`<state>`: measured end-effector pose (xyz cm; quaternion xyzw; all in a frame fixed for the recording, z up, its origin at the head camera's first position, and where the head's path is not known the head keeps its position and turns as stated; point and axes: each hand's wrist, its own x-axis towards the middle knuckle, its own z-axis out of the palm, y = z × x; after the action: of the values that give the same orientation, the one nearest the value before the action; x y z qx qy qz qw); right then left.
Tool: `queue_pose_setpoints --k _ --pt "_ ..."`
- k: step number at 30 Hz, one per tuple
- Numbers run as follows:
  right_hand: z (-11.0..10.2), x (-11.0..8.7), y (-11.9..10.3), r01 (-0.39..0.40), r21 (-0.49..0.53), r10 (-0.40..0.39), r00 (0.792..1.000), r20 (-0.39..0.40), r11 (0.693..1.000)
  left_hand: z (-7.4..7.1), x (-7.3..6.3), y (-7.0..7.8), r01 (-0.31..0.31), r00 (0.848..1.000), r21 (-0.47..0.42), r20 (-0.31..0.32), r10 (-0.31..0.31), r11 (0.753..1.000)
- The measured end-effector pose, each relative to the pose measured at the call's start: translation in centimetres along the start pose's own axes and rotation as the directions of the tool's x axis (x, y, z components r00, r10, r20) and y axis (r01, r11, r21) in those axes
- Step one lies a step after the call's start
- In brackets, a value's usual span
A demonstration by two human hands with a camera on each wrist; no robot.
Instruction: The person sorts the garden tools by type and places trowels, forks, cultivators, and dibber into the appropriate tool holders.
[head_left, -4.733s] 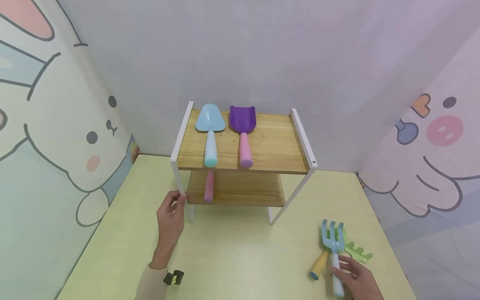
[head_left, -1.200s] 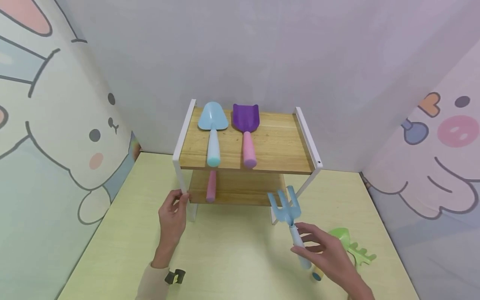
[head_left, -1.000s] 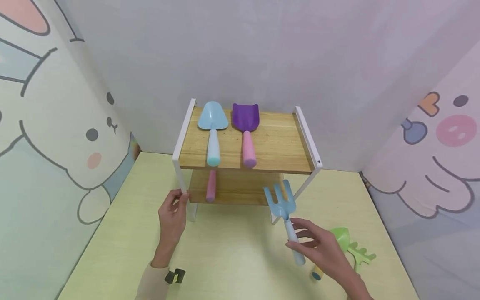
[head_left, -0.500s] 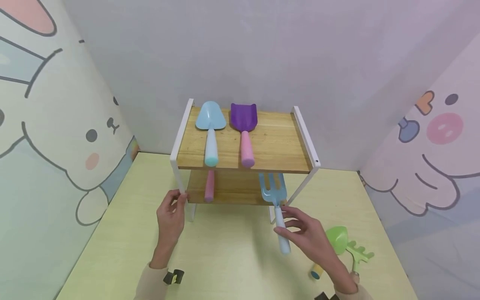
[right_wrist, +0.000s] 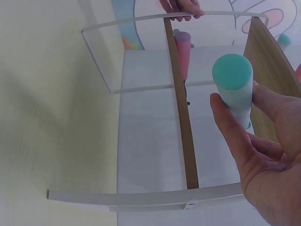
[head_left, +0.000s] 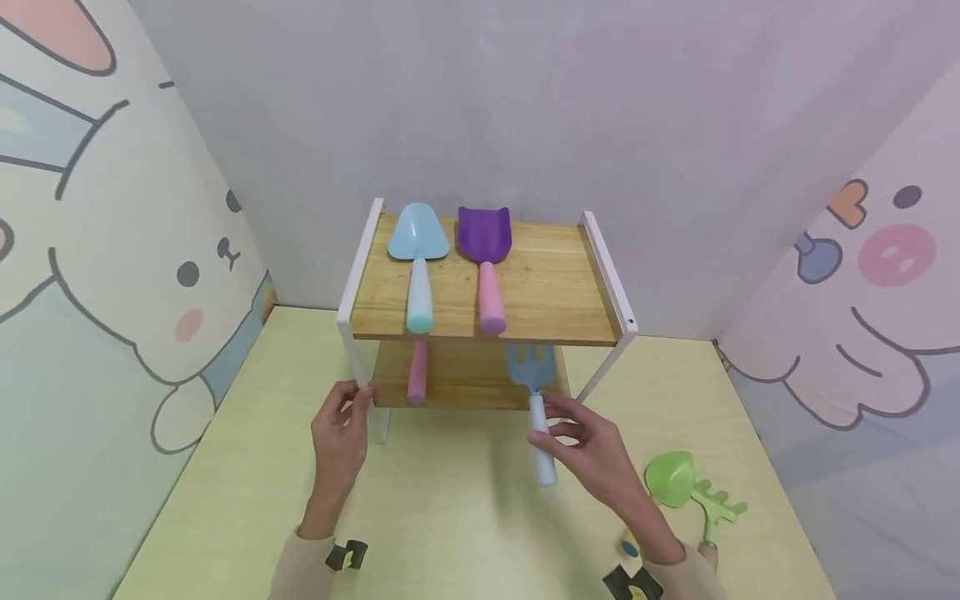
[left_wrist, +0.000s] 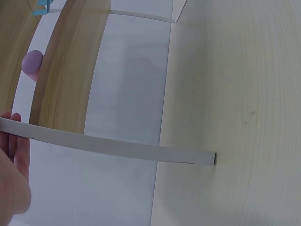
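Blue fork [head_left: 532, 372], below frame centre, seemed mid-shelving, right hand [head_left: 588, 446] pinching its handle, left hand [head_left: 340, 440] pinching the white rack frame [head_left: 362, 262], and apparently needed sliding level inward.

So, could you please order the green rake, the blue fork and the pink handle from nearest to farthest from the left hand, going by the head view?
1. Pink handle: on the lower shelf, just right of the left hand.
2. Blue fork: farther right, held in the right hand.
3. Green rake: at the far right, lying on the table.
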<state>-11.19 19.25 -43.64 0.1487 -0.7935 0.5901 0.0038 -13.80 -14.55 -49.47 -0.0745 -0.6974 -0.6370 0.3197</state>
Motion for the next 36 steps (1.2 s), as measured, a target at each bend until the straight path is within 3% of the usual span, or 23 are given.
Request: queue_pose_setpoints --k 24,36 --pt "2.8 4.1 -1.1 -0.045 0.037 0.046 0.999 -0.012 0.998 0.0 -0.1 0.0 0.018 1.000 -0.002 0.000 -0.018 1.000" --pt "3.9 6.1 -0.5 -0.078 0.034 0.078 0.997 -0.027 0.996 0.0 0.0 -0.1 0.003 1.000 0.002 0.001 -0.003 1.000"
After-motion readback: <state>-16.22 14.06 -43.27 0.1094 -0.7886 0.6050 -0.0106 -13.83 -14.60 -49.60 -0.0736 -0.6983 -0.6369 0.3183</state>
